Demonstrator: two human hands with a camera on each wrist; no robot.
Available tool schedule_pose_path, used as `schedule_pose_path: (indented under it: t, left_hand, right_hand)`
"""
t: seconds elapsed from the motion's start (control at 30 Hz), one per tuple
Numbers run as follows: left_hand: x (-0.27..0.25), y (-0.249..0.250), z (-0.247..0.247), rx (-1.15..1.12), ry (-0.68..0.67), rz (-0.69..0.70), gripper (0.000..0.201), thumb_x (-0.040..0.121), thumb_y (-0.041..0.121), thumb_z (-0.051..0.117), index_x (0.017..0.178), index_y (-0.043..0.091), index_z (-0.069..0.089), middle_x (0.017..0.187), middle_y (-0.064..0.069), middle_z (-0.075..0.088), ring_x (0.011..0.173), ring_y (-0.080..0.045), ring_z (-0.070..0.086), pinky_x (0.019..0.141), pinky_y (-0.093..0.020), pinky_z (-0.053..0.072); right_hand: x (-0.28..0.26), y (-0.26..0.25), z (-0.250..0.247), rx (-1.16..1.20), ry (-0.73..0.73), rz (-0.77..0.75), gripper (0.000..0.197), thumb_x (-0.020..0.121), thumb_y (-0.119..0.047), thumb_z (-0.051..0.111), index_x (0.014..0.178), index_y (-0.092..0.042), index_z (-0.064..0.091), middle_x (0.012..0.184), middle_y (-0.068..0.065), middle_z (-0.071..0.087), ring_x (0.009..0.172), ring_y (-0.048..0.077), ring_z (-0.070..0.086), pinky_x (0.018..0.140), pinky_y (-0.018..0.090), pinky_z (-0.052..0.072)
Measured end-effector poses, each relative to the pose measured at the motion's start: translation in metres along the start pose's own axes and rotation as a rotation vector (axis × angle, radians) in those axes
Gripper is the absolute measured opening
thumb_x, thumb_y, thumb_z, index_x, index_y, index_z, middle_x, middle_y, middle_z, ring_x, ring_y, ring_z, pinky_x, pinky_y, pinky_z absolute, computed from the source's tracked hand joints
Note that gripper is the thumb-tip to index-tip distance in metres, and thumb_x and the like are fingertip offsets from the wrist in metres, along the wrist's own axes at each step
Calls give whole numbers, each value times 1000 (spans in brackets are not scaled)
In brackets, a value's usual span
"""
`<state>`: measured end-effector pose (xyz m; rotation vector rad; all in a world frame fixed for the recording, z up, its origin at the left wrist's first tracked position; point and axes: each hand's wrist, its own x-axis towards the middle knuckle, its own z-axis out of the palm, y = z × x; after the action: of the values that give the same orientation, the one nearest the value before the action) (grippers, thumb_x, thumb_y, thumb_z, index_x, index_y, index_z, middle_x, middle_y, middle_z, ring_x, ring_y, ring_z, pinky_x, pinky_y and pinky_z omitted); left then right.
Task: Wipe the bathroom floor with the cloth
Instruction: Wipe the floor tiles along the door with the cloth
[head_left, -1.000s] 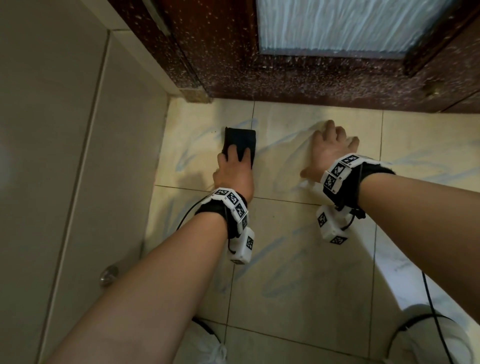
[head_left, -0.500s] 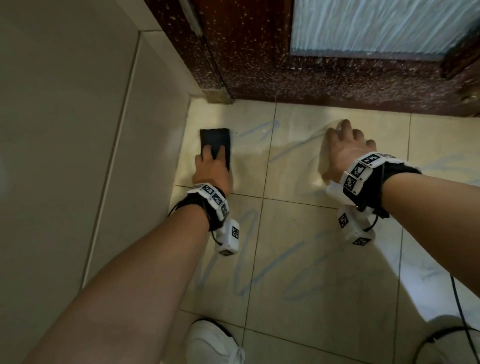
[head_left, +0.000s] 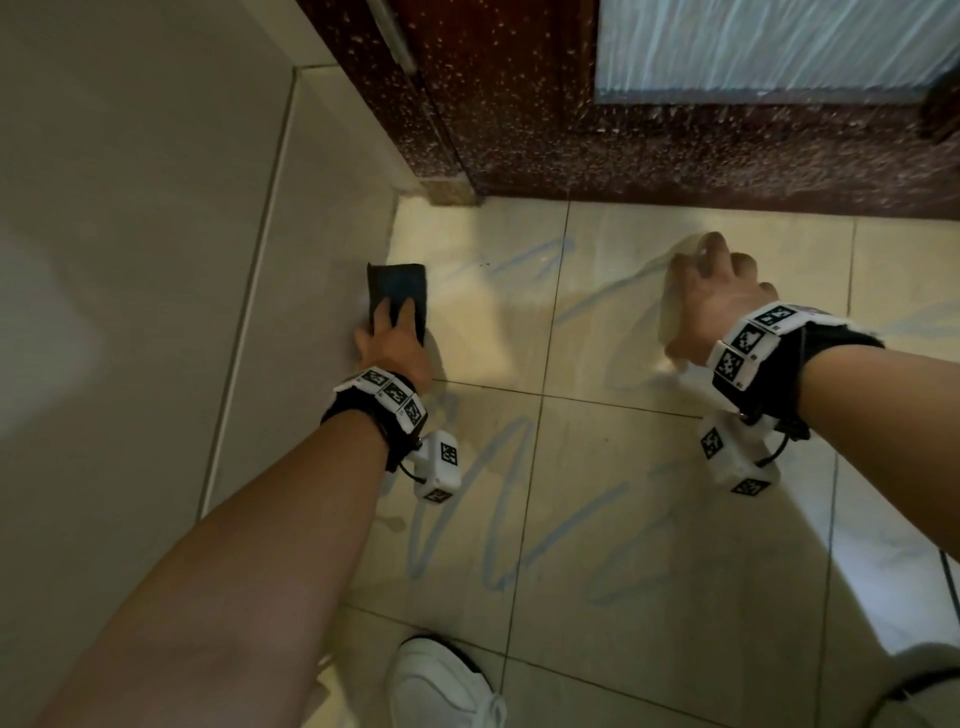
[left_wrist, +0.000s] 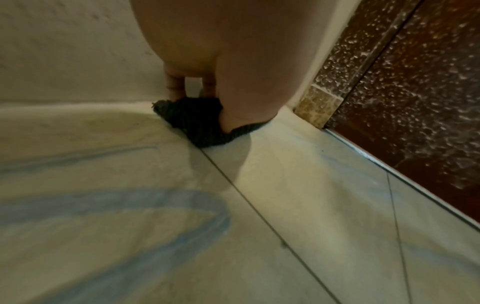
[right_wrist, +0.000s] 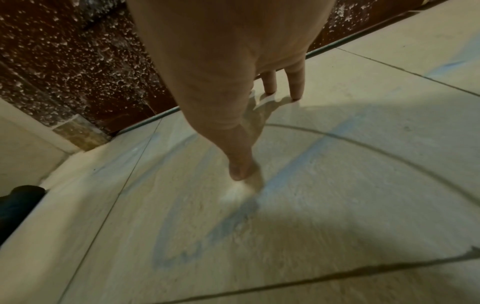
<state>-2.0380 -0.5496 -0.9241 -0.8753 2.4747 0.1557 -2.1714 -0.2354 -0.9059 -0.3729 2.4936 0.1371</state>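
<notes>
A dark folded cloth (head_left: 397, 291) lies flat on the pale floor tiles (head_left: 623, 519), right against the left wall. My left hand (head_left: 389, 338) presses it down with straight fingers laid on top; the left wrist view shows the cloth (left_wrist: 192, 121) under the palm and thumb. My right hand (head_left: 711, 296) rests on the bare tile to the right, fingers spread and straight, holding nothing; its fingertips (right_wrist: 296, 90) touch the floor. Blue smear marks (head_left: 498, 509) run over the tiles between and below the hands.
A grey tiled wall (head_left: 156, 260) bounds the left side. A dark red speckled door (head_left: 623, 130) with a frosted pane closes the far side. A white shoe (head_left: 441, 686) stands at the lower edge, and a white curved fixture (head_left: 893, 582) sits lower right.
My left hand has slid the cloth leftward across the tile until it meets the wall. The right hand has stayed planted on the floor.
</notes>
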Motion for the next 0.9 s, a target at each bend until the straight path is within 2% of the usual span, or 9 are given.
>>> schedule_pose_path:
  t: [0.13, 0.3, 0.53, 0.7, 0.77, 0.9]
  left_hand:
    - [6, 2, 6, -17, 74, 22, 62, 99, 16, 44, 155, 28, 20, 162, -7, 9, 131, -46, 27, 111, -48, 31]
    - [25, 9, 0, 52, 53, 57, 66, 97, 21, 45, 156, 30, 16, 161, -9, 8, 135, -43, 29, 112, -47, 27]
    - [32, 50, -19, 27, 32, 204, 71, 93, 14, 46, 156, 28, 16, 162, -7, 5, 135, -41, 19, 108, -46, 36]
    - [17, 85, -13, 40, 64, 392, 70, 92, 19, 51, 155, 28, 21, 161, -8, 8, 131, -40, 22, 109, -40, 35]
    - [10, 97, -7, 27, 60, 415, 72, 91, 16, 51, 155, 29, 22, 161, -7, 6, 133, -38, 21, 111, -38, 33]
    - [-3, 107, -1, 11, 28, 442, 75, 89, 15, 55, 155, 30, 20, 160, -5, 6, 134, -35, 19, 110, -39, 37]
  right_hand:
    - [3, 2, -2, -7, 11, 9, 108, 63, -35, 88, 148, -21, 23, 157, 14, 7, 134, 40, 27, 101, 52, 40]
    - [8, 1, -3, -10, 22, -10, 104, 58, -34, 90, 142, -23, 31, 149, 8, 17, 127, 38, 30, 96, 49, 42]
    - [11, 6, -4, -23, 4, -29, 108, 57, -40, 90, 145, -24, 29, 152, 8, 17, 130, 38, 29, 99, 47, 41]
    - [11, 5, -6, -12, 6, -39, 105, 55, -37, 90, 142, -23, 32, 151, 9, 18, 127, 39, 30, 97, 48, 41]
    - [11, 5, -9, -21, 0, -48, 107, 54, -38, 90, 142, -23, 32, 150, 9, 20, 127, 39, 30, 98, 48, 42]
    - [11, 3, -10, -9, -5, -42, 103, 55, -36, 90, 141, -23, 34, 150, 8, 19, 126, 39, 30, 97, 48, 42]
